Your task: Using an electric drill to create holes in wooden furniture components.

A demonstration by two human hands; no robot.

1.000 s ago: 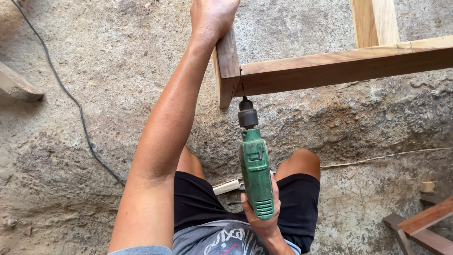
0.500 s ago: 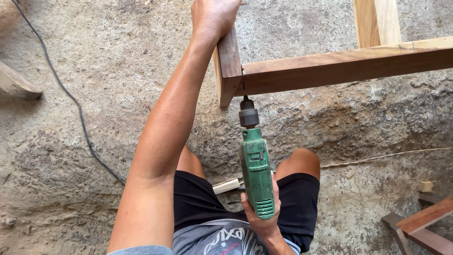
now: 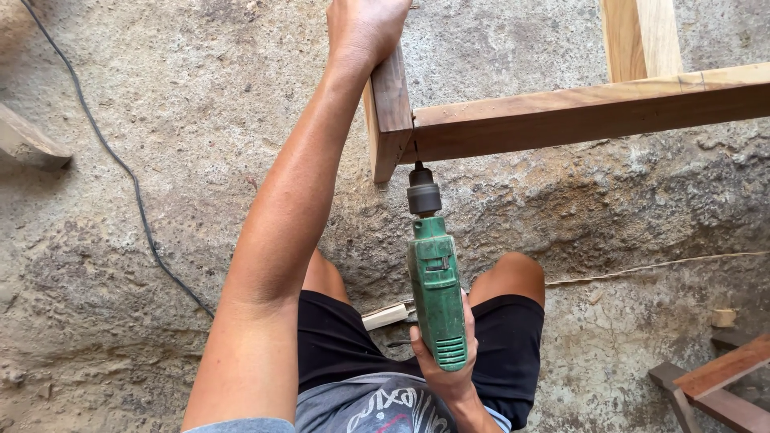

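Drill at wood joint, frame centre.
Right hand (image 3: 446, 365) grips green drill (image 3: 436, 290); left hand (image 3: 365, 28) clamps post (image 3: 391, 112) w/ rail (image 3: 577, 116).

Green matt plastic drill (image 3: 437, 301), smooth brown wooden frame (image 3: 577, 116), rough concrete floor (image 3: 160, 96)

shorts (image 3: 337, 345): black | shirt (image 3: 377, 405): grey, white print | forearms: bare, no sleeves
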